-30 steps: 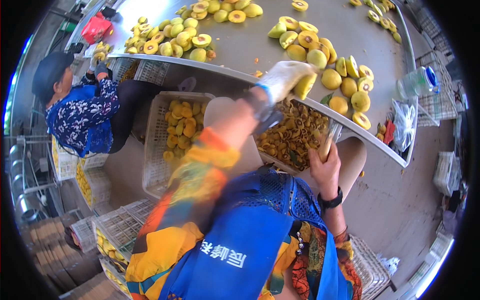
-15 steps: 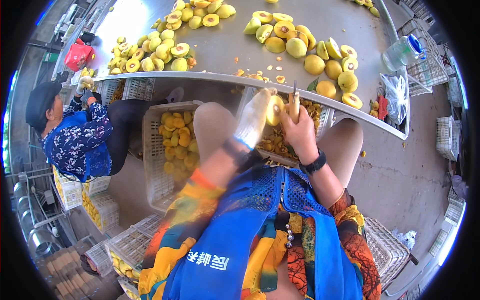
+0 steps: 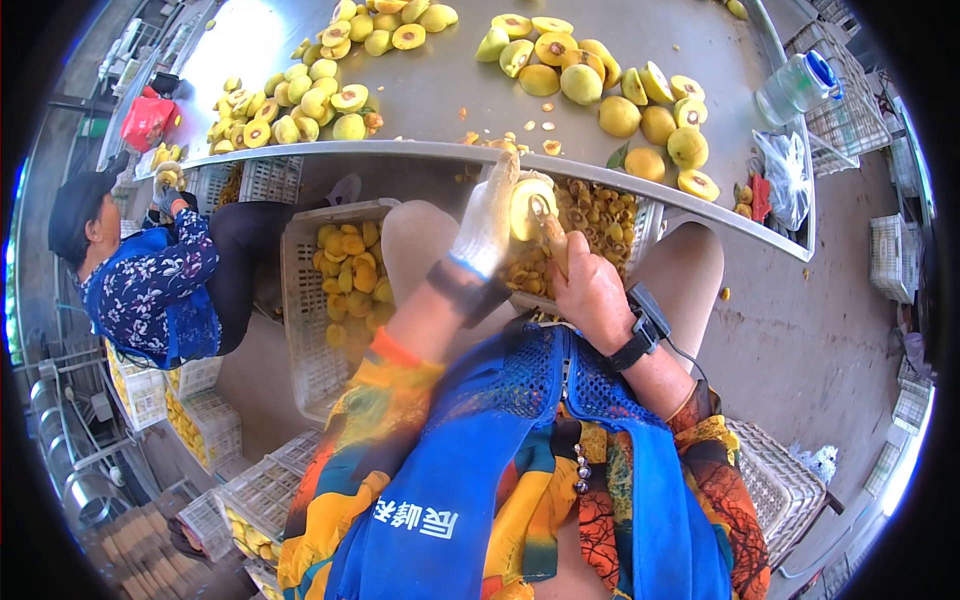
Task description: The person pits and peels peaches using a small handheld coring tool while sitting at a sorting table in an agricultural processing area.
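Observation:
In a white glove, my left hand is closed around a yellow peach half, its cut face turned toward my right. My bare right hand grips a pitting knife by its wooden handle. The tool's tip meets the brown centre of the cut face; its exact shape is hidden there. Below both hands stands a crate of pits and peach scraps. By my left knee, yellow peach halves lie in a pale plastic crate.
The metal table has a raised front edge just beyond my hands. On it lie peach halves, a clear jar with a blue lid and a plastic bag. A co-worker sits at the left. More crates stand around me.
My right hand has turned the knife from pointing up beside the peach half to its centre. The left hand has shifted slightly left and turned the cut face into fuller view.

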`<state>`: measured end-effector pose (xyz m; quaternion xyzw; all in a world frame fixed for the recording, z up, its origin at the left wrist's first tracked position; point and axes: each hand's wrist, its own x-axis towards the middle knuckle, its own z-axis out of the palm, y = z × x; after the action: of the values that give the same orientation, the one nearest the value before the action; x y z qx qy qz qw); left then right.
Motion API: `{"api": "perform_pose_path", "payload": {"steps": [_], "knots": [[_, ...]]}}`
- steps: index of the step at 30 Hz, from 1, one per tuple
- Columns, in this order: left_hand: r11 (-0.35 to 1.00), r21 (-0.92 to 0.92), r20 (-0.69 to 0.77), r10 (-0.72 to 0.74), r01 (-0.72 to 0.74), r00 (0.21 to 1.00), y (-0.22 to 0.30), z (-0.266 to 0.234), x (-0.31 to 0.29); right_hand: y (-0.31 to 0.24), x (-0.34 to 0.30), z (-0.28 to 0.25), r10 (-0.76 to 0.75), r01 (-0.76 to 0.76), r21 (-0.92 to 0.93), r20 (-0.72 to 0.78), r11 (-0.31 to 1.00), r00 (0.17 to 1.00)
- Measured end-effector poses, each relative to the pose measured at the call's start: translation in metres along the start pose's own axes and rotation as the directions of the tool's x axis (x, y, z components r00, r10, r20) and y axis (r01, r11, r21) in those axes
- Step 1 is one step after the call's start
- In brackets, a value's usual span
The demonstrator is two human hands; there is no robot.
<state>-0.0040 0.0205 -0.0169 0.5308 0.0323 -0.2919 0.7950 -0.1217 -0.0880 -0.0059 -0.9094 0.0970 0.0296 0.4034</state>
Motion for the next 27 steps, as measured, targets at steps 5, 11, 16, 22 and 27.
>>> {"api": "perform_pose_path", "payload": {"steps": [5,11,16,22,27], "knots": [[0.971,0.238,0.219,-0.080,0.026,0.973,0.014,-0.006,0.006,0.000,-0.003,-0.007,-0.097,0.093,0.041,0.102,0.995,0.990],[0.827,0.523,0.228,-0.370,0.207,0.901,0.036,0.002,0.011,0.012,-0.003,0.008,-0.110,0.092,0.307,0.041,0.947,0.993],[0.995,0.088,0.260,0.018,-0.042,0.965,0.023,0.009,-0.005,0.006,0.006,0.014,0.202,-0.256,0.559,0.158,0.789,0.967],[0.998,0.010,-0.045,0.068,-0.068,0.997,-0.020,0.015,0.006,0.006,0.006,0.031,0.199,-0.321,0.622,0.260,0.715,0.945],[0.996,-0.045,-0.124,0.068,-0.074,0.990,-0.026,0.020,0.005,-0.011,0.001,0.009,0.211,-0.491,0.737,0.446,0.464,0.870]]}}
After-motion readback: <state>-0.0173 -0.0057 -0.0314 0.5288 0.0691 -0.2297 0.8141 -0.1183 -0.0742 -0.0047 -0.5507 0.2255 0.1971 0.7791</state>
